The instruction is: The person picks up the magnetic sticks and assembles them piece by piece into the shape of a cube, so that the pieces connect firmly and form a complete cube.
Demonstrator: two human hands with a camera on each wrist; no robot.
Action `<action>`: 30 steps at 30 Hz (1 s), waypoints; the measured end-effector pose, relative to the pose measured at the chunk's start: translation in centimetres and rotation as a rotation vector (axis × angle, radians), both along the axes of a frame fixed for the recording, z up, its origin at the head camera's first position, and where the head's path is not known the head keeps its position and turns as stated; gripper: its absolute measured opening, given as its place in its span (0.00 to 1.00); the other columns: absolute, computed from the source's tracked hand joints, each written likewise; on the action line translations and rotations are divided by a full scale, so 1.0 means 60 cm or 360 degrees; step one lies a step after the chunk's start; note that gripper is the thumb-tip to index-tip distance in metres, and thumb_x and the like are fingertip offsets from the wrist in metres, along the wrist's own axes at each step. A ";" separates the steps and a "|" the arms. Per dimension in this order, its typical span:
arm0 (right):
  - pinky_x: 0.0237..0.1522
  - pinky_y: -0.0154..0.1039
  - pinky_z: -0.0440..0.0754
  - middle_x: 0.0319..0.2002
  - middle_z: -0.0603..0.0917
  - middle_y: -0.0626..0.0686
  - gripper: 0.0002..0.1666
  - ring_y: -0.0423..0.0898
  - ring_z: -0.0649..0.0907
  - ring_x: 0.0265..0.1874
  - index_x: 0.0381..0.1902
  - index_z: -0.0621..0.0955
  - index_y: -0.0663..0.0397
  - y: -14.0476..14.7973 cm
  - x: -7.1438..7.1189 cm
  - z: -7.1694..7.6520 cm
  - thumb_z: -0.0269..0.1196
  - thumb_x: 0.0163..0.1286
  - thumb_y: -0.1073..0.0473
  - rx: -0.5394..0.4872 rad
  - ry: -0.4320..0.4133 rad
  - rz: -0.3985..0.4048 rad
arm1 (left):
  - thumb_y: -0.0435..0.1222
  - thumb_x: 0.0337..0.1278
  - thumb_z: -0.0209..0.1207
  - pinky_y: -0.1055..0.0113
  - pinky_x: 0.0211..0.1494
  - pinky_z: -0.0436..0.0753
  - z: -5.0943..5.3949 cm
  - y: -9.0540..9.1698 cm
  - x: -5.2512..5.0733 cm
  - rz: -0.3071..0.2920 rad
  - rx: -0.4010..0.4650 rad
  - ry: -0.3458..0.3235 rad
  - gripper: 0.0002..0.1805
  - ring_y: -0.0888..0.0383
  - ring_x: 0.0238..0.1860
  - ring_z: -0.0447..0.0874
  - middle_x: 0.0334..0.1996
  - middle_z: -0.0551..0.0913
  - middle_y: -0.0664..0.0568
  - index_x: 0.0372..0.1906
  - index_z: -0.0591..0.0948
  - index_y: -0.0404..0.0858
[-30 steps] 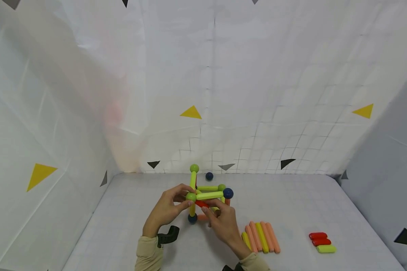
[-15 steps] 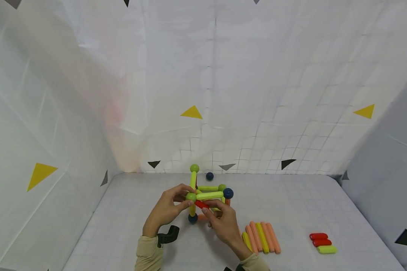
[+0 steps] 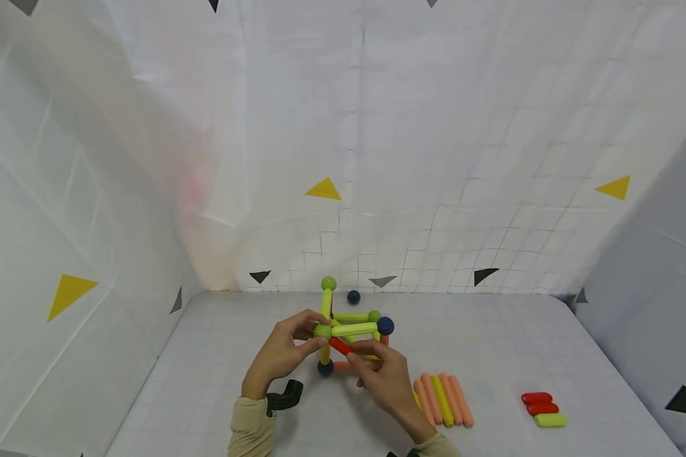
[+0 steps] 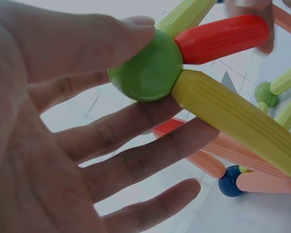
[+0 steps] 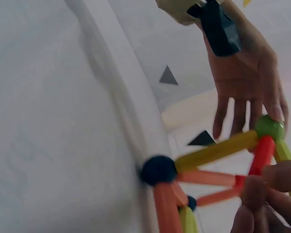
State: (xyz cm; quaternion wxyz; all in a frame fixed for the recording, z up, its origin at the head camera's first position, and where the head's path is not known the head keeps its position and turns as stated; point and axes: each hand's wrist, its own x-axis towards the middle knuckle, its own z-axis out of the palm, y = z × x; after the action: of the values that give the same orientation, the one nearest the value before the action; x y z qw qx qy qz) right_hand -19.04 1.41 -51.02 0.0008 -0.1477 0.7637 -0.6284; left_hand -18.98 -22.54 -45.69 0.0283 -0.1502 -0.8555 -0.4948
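A frame of coloured rods and balls, like a magnetic building set, stands on the table. My left hand (image 3: 282,349) pinches its near green ball (image 4: 148,70) between thumb and fingers, other fingers spread below. From that ball run a red rod (image 4: 223,39), a yellow rod (image 4: 237,121) and a lime rod (image 3: 354,329) leading to a dark blue ball (image 3: 385,325). My right hand (image 3: 385,377) holds the red rod's free end with thumb and index finger; the rod's other end touches the green ball. Part of the frame behind my hands is hidden.
Right of my right hand lies a row of orange and yellow rods (image 3: 444,400). Farther right are two short red rods (image 3: 542,409) and a short lime rod (image 3: 551,420). A loose dark blue ball (image 3: 353,297) sits at the back by the white wall.
My right hand has slid a little right, toward the red rod's free end, so more of the rod shows. The left hand keeps its grip on the green ball.
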 end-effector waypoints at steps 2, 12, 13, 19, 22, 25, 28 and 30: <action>0.21 0.34 0.83 0.41 0.92 0.53 0.09 0.46 0.86 0.18 0.46 0.89 0.52 0.018 -0.002 0.003 0.74 0.70 0.57 0.0170 0.0059 -0.0036 | 0.40 0.67 0.71 0.55 0.56 0.87 0.000 0.001 -0.001 -0.0009 -0.0005 0.0028 0.16 0.55 0.48 0.91 0.49 0.91 0.52 0.57 0.84 0.51; 0.22 0.39 0.76 0.24 0.83 0.47 0.20 0.43 0.78 0.21 0.33 0.85 0.53 0.129 -0.007 0.031 0.77 0.64 0.43 0.1434 -0.0160 -0.0183 | 0.40 0.68 0.71 0.57 0.57 0.87 0.002 0.002 -0.003 0.0026 -0.0036 0.0021 0.15 0.57 0.47 0.90 0.49 0.91 0.52 0.56 0.84 0.52; 0.22 0.39 0.76 0.24 0.82 0.47 0.20 0.44 0.78 0.20 0.33 0.85 0.53 0.133 -0.007 0.031 0.77 0.64 0.43 0.1476 -0.0189 -0.0164 | 0.39 0.68 0.71 0.56 0.57 0.87 0.002 0.002 -0.003 0.0027 -0.0032 0.0017 0.15 0.57 0.47 0.90 0.49 0.91 0.52 0.56 0.84 0.51; 0.22 0.38 0.74 0.20 0.80 0.45 0.21 0.43 0.77 0.20 0.26 0.86 0.50 0.129 -0.001 0.018 0.81 0.58 0.42 0.1581 -0.0191 -0.0039 | 0.41 0.68 0.71 0.53 0.58 0.86 0.004 0.003 -0.001 0.0017 -0.0024 0.0006 0.15 0.55 0.48 0.89 0.49 0.90 0.51 0.56 0.83 0.50; 0.21 0.37 0.72 0.18 0.79 0.45 0.22 0.42 0.76 0.18 0.23 0.84 0.48 0.118 0.006 0.011 0.81 0.57 0.41 0.1601 -0.0192 -0.0008 | 0.41 0.69 0.70 0.53 0.59 0.86 0.003 0.003 -0.001 0.0001 -0.0016 0.0008 0.15 0.55 0.48 0.89 0.50 0.90 0.51 0.56 0.83 0.50; 0.19 0.34 0.70 0.17 0.78 0.45 0.22 0.41 0.76 0.16 0.21 0.82 0.48 0.109 0.012 0.006 0.80 0.58 0.43 0.1595 -0.0197 -0.0002 | 0.41 0.69 0.70 0.54 0.58 0.86 0.001 0.003 0.000 -0.0006 -0.0016 0.0011 0.15 0.55 0.48 0.89 0.49 0.90 0.51 0.56 0.83 0.49; 0.17 0.33 0.67 0.15 0.77 0.44 0.21 0.40 0.75 0.14 0.20 0.81 0.47 0.105 0.015 0.002 0.77 0.62 0.45 0.1562 -0.0184 0.0012 | 0.41 0.69 0.70 0.56 0.58 0.86 0.000 0.004 0.000 -0.0007 -0.0023 0.0019 0.15 0.56 0.48 0.89 0.49 0.90 0.52 0.56 0.83 0.49; 0.17 0.33 0.66 0.13 0.75 0.45 0.22 0.40 0.74 0.13 0.19 0.79 0.47 0.104 0.016 0.000 0.74 0.67 0.45 0.1509 -0.0180 0.0036 | 0.41 0.69 0.70 0.57 0.58 0.86 -0.001 0.005 0.000 -0.0010 -0.0030 0.0018 0.15 0.56 0.48 0.89 0.49 0.90 0.52 0.56 0.83 0.50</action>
State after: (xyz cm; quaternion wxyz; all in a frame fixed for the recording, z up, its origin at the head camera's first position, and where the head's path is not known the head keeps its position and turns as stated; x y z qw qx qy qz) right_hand -18.08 7.63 -51.03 0.1165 -0.1048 0.9634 -0.2177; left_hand -18.98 -22.25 -45.75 0.0301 -0.1560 -0.8595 -0.4858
